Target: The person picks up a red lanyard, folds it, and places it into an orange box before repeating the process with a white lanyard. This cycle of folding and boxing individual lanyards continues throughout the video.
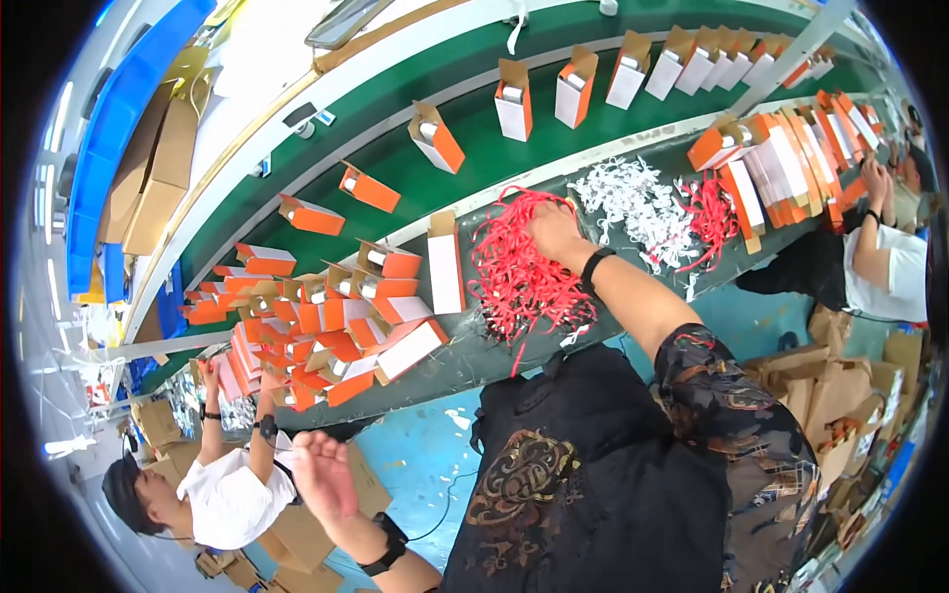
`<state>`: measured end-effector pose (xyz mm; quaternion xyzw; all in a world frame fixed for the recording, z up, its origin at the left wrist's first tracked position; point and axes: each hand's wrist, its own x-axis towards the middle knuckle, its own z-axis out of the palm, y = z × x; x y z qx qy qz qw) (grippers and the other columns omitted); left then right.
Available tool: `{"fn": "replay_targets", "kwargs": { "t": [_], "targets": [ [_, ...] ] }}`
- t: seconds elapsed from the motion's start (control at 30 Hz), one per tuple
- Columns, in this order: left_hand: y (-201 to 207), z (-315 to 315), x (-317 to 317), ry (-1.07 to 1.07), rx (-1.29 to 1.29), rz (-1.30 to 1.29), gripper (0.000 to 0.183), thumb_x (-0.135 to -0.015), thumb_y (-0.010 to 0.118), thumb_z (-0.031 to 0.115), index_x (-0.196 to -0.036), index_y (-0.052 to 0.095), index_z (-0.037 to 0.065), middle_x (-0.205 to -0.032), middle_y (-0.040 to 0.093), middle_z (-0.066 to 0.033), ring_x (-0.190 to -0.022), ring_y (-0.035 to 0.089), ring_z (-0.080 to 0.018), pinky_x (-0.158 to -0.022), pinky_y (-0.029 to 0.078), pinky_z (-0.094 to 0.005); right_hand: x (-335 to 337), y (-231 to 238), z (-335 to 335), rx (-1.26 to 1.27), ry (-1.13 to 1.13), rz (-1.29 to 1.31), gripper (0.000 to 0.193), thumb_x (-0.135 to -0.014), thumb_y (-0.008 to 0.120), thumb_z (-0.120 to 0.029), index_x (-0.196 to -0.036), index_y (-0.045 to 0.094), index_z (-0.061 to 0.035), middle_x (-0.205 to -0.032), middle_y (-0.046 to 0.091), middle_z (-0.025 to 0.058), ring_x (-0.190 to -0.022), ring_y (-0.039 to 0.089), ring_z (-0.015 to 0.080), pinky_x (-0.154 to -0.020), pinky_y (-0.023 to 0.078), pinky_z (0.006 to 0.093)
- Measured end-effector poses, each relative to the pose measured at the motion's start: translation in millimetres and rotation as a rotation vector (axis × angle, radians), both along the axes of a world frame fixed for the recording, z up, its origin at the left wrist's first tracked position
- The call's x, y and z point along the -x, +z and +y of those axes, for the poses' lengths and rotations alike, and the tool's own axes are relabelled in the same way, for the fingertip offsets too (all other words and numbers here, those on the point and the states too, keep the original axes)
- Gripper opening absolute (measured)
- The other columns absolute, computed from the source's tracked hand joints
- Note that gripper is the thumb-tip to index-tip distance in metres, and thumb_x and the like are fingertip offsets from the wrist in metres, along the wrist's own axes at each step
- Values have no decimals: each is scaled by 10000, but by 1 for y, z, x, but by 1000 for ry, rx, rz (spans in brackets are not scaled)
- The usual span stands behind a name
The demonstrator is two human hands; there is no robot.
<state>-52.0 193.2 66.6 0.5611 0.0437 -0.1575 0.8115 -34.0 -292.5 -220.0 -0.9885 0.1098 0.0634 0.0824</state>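
Observation:
My right hand (pixel 556 233) reaches into a heap of red straps (pixel 526 282) on the dark bench. Its fingertips are sunk among the straps, so whether they grip any is hidden. My left hand (pixel 324 476) is raised off the bench at the lower left, palm up. Its fingers are loosely curled and apart, with nothing in them. To the left of the heap a white and orange box (pixel 445 269) lies on the bench. Right of it lies a pile of white straps (pixel 638 208), with a smaller red strap bunch (pixel 710 212) beside that.
Open orange and white boxes (pixel 514 107) stand along a green conveyor (pixel 381 128). More boxes (pixel 341 321) crowd the bench at left, and others (pixel 791 163) line up at right. One co-worker (pixel 232 484) works at left, another (pixel 885 267) at far right. Cardboard cartons (pixel 835 385) fill the floor at right.

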Motion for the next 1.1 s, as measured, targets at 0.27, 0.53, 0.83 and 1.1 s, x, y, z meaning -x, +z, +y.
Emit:
{"fn": "replay_targets", "kwargs": {
  "t": [0.27,0.53,0.83,1.1],
  "targets": [
    [-32,-79,18,-47,-235,-49,193,-947,605,139,-1109,563,43,-1028,642,-61,-876,630,-134,-806,508,-284,24,91,-34,-692,-115,-159,196,-842,642,-148,-1019,644,-63,-812,675,146,-767,684,268,-729,531,399],
    [-30,-184,-34,-395,-316,-333,258,-899,649,90,-1127,567,2,-1069,613,-68,-990,586,-147,-882,469,-291,32,226,-8,-1072,211,-376,217,-883,617,-176,-1043,633,-30,-830,663,120,-665,643,213,-675,519,350],
    [-27,-278,-49,-879,35,-546,359,-942,596,182,-1243,533,-3,-1266,554,-130,-1177,531,-253,-1041,375,-369,61,401,51,-912,281,-294,216,-907,477,-57,-1075,597,8,-846,651,99,-780,631,150,-698,499,319],
    [-14,-298,-39,-617,364,-206,365,-1027,426,264,-1254,472,-18,-1165,600,-157,-1105,591,-283,-963,465,-387,95,334,53,-796,-11,-644,313,-935,580,-160,-1206,548,-6,-795,653,126,-749,657,189,-669,513,344]
  ]
}}
